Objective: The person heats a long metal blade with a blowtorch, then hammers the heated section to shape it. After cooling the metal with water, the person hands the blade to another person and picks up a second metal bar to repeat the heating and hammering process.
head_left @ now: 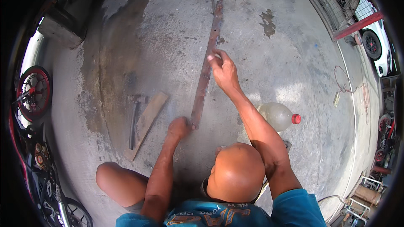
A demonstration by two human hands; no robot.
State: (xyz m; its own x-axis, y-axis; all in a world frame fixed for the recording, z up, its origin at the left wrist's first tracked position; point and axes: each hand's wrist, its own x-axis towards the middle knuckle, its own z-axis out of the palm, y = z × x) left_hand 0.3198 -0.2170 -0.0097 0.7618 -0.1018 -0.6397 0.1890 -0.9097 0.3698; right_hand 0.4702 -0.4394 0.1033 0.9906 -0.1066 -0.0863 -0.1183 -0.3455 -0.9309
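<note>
A long, flat, reddish-brown metal bar [204, 83] lies on the concrete floor, running away from me and leaning slightly right. At its near end, my left hand [179, 127] is closed, its knuckles up and fingers curled against the bar; the fingertips are hidden. Farther up, my right hand [224, 69] reaches to the bar's right edge with thumb and forefinger drawn together. Whether that pinch holds the bar's edge or something small I cannot tell. Left of my left hand lie a hammer [133, 122] and a wooden board [150, 120], side by side.
A clear plastic bottle [275, 116] with a red cap lies beside my right forearm. A motorcycle [42, 155] stands at the left edge. Along the right side are a red-framed wire mesh gate [357, 26], a white car [382, 54] and a loose cord [365, 96].
</note>
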